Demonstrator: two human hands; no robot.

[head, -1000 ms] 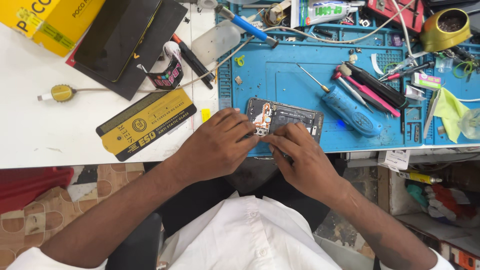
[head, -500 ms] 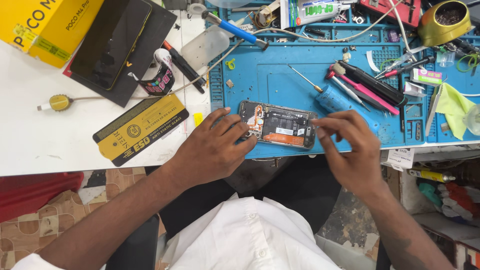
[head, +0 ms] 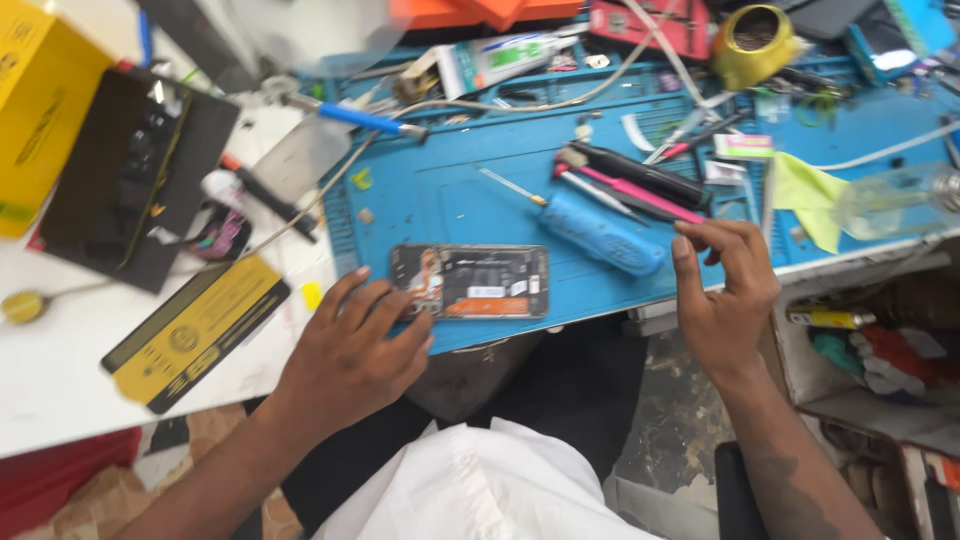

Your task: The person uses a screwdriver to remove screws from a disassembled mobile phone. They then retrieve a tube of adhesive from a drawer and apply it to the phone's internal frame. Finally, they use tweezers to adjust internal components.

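- The opened smartphone (head: 470, 282), back cover off and its insides showing, lies flat near the lower edge of the blue repair mat (head: 450, 195), at the centre of the frame.
- The left hand (head: 350, 355) rests on the phone's left end, fingers spread and pressing down rather than gripping.
- The right hand (head: 725, 290) hovers right of the phone, apart from it, thumb and forefinger pinched; whether they hold anything is too small to tell.
- The blue-handled screwdriver (head: 600, 232) lies just beside that hand.
- To work well, keep the phone pinned flat and move small parts slowly.
- A yellow card (head: 195, 330) lies on the white table (head: 60, 400), lower left.
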